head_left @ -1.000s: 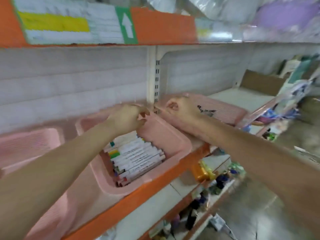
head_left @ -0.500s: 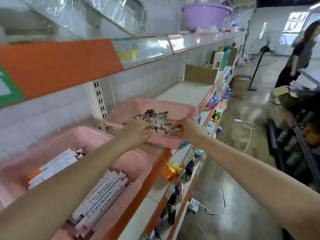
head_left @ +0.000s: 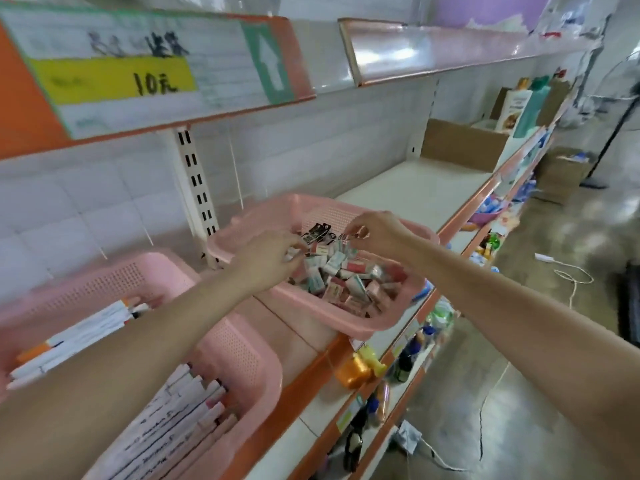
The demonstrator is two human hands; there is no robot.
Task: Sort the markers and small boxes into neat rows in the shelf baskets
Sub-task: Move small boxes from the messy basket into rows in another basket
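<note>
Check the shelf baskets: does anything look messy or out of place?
Yes. The small boxes in the far basket lie jumbled at all angles, not in rows, and that basket sits skewed to the shelf edge. The markers in the near basket lie parallel.

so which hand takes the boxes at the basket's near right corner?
Right, likely. The right hand hovers over the right side of the basket, with those boxes just under its wrist. The left hand is at the pile's left edge and would have to cross over.
</note>
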